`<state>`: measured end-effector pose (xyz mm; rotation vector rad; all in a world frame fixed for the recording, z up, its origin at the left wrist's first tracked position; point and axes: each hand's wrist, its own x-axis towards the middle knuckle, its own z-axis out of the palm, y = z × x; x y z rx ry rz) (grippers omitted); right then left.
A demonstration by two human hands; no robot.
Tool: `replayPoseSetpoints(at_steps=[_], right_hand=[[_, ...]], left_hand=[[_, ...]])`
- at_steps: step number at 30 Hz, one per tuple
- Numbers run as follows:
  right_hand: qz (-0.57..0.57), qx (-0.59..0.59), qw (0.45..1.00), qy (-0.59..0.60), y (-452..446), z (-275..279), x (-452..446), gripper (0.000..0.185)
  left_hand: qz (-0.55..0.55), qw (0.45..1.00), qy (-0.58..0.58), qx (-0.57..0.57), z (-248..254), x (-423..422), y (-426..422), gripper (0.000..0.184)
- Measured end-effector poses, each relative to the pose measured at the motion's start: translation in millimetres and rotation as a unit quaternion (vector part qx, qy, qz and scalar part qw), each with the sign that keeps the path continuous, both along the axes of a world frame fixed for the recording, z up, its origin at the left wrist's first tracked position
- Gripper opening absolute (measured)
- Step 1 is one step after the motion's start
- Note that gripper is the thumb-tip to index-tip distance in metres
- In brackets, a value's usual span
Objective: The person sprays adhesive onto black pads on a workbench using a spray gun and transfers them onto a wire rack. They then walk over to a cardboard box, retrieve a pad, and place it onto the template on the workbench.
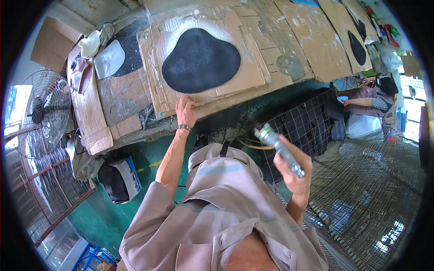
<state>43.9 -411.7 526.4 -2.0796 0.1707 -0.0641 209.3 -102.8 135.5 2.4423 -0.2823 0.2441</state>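
A rounded, three-lobed black piece lies flat on stacked cardboard on the workbench, with a whitish haze on the cardboard along its upper left side. My left hand rests at the cardboard's near edge, just below the black piece, its fingers touching the edge and no object visible in it. To the right, away from the bench, my right hand is wrapped round a grey metallic spray tool with a green band near its tip.
A wire fan stands at the left. Below the bench is a box with black material. A wire mesh rack holds dark pieces at the right, beside a large woven mesh. Another person sits at the far right.
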Motion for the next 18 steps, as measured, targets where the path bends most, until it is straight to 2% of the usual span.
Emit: replayPoseSetpoints(at_steps=[2,3,5,7,9,11,12,13,15,16,17,18], right_hand=[[-0.076,-0.024,0.997,0.013,-5.5,-7.9,0.5,0.042],[-0.04,-0.066,0.996,-0.051,-13.6,-15.0,-0.5,0.043],[-0.02,-0.036,0.999,-0.021,-21.0,-13.3,-11.1,0.045],[-0.096,-0.042,0.994,-0.024,-19.4,-16.1,-13.7,0.044],[-0.081,-0.054,0.995,-0.004,-25.9,-14.8,-12.6,0.044],[0.018,-0.024,0.999,0.017,-25.3,-0.8,-13.3,0.046],[0.051,-0.029,0.998,-0.018,-22.6,-4.7,-14.0,0.049],[0.052,-0.007,0.999,0.016,-19.5,3.0,-12.5,0.051],[-0.005,-0.063,0.998,-0.008,-18.1,-1.8,-8.7,0.049],[-0.031,-0.046,0.998,0.006,-20.7,-5.0,-10.7,0.049],[0.014,-0.058,0.998,-0.011,-26.3,-3.4,-10.2,0.049],[0.046,-0.038,0.998,0.035,-31.7,1.6,-14.9,0.049]], left_hand=[[0.046,0.998,-0.029,-0.037,9.2,0.1,-0.8,0.036],[0.076,0.996,-0.024,-0.047,8.1,3.9,-0.1,0.036],[0.127,0.989,-0.033,-0.072,5.0,14.5,5.2,0.039],[0.208,0.977,-0.041,-0.033,-2.9,31.0,8.7,0.041],[0.294,0.954,0.025,-0.058,-12.4,52.2,12.1,0.038],[0.356,0.931,0.066,-0.053,-21.0,70.5,15.6,0.035],[0.368,0.925,0.082,-0.044,-21.6,77.4,16.7,0.034],[0.379,0.919,0.097,-0.035,-22.5,83.6,16.2,0.034],[0.381,0.918,0.105,-0.017,-19.0,87.0,12.4,0.034],[0.374,0.922,0.097,0.01,-13.7,87.5,10.8,0.036],[0.368,0.925,0.089,0.038,-8.5,89.0,8.9,0.038],[0.366,0.926,0.077,0.05,-10.6,90.3,9.7,0.039]])
